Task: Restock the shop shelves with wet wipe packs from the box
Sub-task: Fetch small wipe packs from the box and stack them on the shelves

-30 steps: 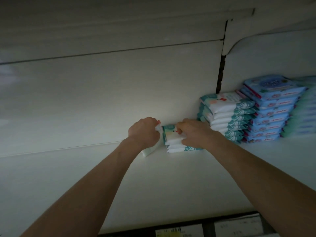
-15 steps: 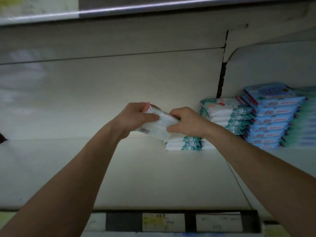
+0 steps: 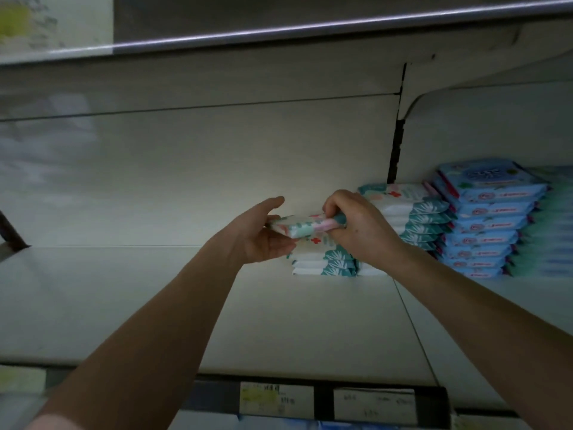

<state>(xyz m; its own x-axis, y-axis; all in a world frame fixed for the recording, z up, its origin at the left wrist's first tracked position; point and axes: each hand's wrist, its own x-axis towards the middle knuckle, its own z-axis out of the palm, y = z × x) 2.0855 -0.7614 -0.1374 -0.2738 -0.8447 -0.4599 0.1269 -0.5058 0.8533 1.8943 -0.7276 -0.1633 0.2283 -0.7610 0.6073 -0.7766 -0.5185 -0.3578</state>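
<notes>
A white and teal wet wipe pack [image 3: 302,228] lies flat between my hands, just above a short stack of the same packs [image 3: 322,263] on the pale shelf [image 3: 186,305]. My right hand [image 3: 359,228] grips the pack's right end with curled fingers. My left hand [image 3: 257,234] cups its left end from below, with the thumb raised above it and the fingers nearly straight. The box is out of view.
A taller stack of teal packs [image 3: 412,212] stands to the right, then a stack of blue packs [image 3: 486,218] and blurred greenish packs [image 3: 555,225] at the far right. The upper shelf's edge [image 3: 310,29] runs overhead. Price labels [image 3: 276,398] line the shelf's front.
The pack came up from beside the short stack, was turned level between both hands and now sits flat over the stack. My view has tilted down, showing the shelf's front edge.
</notes>
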